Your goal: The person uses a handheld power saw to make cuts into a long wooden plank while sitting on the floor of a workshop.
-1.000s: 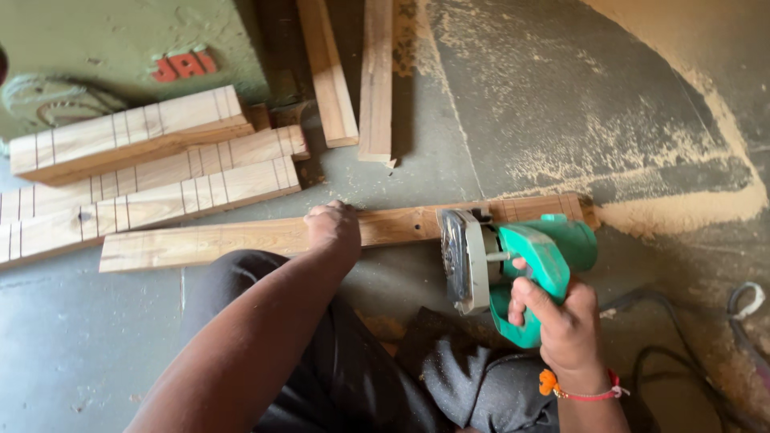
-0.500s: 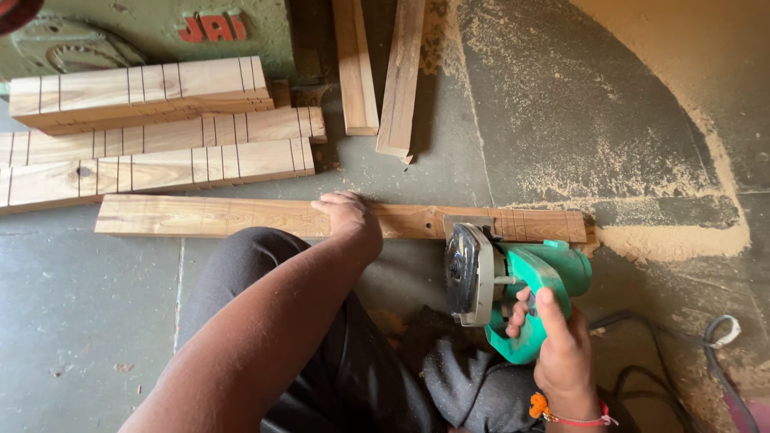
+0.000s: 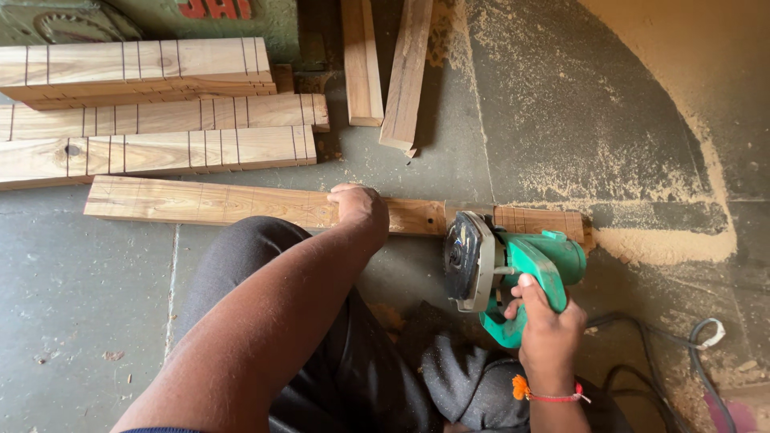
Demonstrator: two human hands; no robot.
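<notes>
A long wooden plank (image 3: 208,202) with pencil marks lies flat on the concrete floor in front of me. My left hand (image 3: 358,208) presses down on its middle, fingers curled over the top. My right hand (image 3: 550,327) grips the handle of a green circular saw (image 3: 513,269). The saw's round blade guard stands at the plank's near edge, right of my left hand, over a marked part near the plank's right end. My knee in dark trousers sits just below the plank.
Several marked planks (image 3: 152,112) are stacked at the back left against a green machine base (image 3: 144,16). Two narrower boards (image 3: 385,64) lie upright in the picture at top centre. Sawdust (image 3: 666,232) is heaped at right. A black power cable (image 3: 666,353) trails at the lower right.
The view has shifted so the plank sits lower and level. The saw has moved closer to the plank's edge. My left hand stays pressed on the plank.
</notes>
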